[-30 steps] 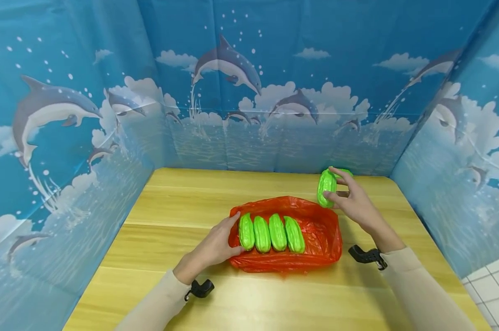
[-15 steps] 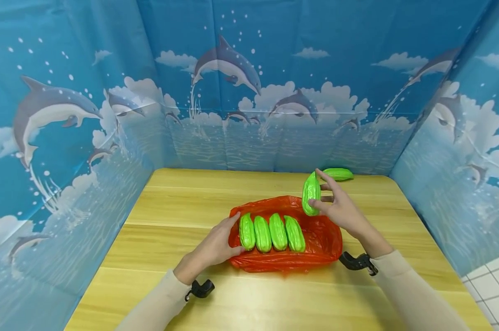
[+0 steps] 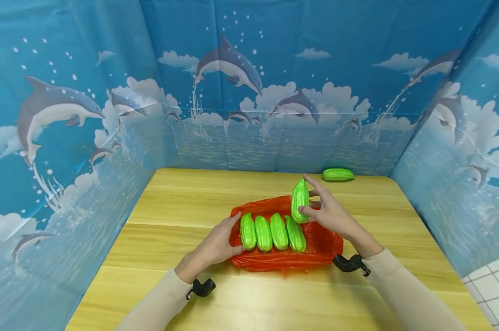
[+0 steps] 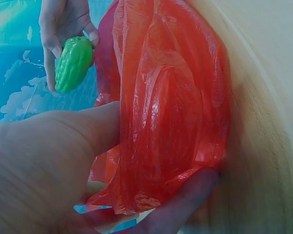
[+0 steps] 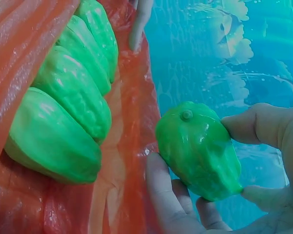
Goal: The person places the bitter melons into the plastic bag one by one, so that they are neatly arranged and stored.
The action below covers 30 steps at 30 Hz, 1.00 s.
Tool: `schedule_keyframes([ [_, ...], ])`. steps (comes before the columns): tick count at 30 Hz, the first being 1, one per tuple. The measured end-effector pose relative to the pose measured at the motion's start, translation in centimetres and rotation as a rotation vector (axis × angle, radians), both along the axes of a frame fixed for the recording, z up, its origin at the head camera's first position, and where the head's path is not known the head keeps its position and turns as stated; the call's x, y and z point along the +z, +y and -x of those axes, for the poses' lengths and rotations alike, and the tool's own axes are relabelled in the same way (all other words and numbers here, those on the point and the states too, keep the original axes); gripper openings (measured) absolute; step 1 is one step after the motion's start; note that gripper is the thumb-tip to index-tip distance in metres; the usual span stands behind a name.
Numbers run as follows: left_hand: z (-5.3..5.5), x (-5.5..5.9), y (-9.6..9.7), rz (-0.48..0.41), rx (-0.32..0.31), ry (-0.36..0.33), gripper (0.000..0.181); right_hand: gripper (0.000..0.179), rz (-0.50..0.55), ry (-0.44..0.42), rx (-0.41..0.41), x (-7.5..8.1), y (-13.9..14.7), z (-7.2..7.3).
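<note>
A bright green ridged bitter gourd is pinched by my right hand, with thumb on the near side and fingers on the far side. It is held upright over the right half of an open red plastic bag. Inside the bag, several more bitter gourds stand side by side in a row toward the left. My left hand grips the bag's left end, its thumb and fingers spread around it. In the left wrist view, the thumb overlaps the red plastic.
One more bitter gourd lies sideways at the back right of the wooden table. Blue dolphin-print curtains rise along the table's back and sides. Each wrist wears a black mount.
My right hand has carried its bitter gourd leftward and slightly nearer, from beyond the bag's right corner to over the bag, uncovering the gourd at the back. The left hand has stayed still.
</note>
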State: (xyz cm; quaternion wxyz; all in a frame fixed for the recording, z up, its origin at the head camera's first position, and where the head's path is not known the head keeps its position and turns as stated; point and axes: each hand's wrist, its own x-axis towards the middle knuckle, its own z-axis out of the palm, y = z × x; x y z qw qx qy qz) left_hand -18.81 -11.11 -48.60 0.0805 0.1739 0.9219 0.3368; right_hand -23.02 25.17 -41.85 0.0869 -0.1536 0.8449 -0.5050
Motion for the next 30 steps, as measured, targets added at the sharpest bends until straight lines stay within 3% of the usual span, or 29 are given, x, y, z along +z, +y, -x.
schedule_keyframes([
  [30,0.2,-0.1,0.0,-0.008,-0.001,-0.007,0.107,0.098,-0.051,-0.046,0.108,-0.8,-3.0,-0.4],
])
